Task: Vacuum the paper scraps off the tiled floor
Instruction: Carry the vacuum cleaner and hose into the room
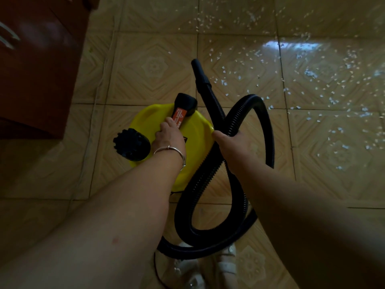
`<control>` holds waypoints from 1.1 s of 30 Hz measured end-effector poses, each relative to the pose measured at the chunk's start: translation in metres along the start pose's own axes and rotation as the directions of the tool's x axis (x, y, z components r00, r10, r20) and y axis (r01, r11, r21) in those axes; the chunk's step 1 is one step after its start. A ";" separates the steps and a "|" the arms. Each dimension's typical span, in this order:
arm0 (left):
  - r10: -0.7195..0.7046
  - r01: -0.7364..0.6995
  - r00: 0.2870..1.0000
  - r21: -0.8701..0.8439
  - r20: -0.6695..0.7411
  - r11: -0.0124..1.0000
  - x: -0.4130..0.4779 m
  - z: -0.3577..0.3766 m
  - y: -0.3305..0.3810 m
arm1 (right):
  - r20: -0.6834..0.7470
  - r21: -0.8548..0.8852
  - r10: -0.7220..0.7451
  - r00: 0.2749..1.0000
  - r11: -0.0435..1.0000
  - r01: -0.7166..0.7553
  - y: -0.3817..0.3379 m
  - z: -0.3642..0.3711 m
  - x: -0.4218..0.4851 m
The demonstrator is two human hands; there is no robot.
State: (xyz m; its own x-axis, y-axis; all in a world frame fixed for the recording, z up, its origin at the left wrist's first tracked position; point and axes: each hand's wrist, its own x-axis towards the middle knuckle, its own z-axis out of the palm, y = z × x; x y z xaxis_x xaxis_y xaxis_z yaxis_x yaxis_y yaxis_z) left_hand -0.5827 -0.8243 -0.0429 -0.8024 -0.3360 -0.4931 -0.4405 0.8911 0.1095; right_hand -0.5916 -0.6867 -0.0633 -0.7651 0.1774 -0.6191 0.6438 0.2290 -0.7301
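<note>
A yellow vacuum cleaner [150, 119] with a black handle stands on the tiled floor in front of me. My left hand [169, 134] grips its black handle near an orange label. My right hand [231, 142] grips the black ribbed hose [264, 119] where its coils cross. The hose loops down toward my feet, and its black nozzle [199, 73] points up and away over the floor. Several white paper scraps [312, 80] lie scattered over the tiles ahead and to the right.
A dark red wooden cabinet [39, 63] with metal handles stands at the upper left. A black round motor cap [132, 144] sits on the vacuum's left side. My white shoes [208, 265] are at the bottom, beside a thin black cord [157, 272].
</note>
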 end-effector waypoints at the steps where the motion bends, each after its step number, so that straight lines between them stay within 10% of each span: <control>1: 0.007 -0.007 1.000 0.014 -0.001 1.000 0.000 -0.001 -0.001 | 0.004 0.007 0.005 1.000 1.000 -0.005 0.001 0.001 0.000; 33: 0.330 -0.327 0.939 0.534 0.093 0.780 0.095 -0.087 -0.053 | 0.091 0.313 0.142 0.986 0.935 -0.164 -0.056 0.066 0.013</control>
State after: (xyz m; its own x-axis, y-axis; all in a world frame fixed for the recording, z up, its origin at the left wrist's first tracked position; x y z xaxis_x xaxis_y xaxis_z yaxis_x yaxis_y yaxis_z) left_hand -0.6704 -0.9299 -0.0208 -0.8617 0.0067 -0.5074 0.1337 0.9676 -0.2142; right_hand -0.6371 -0.7608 -0.0496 -0.6615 0.1204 -0.7402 0.7314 -0.1146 -0.6722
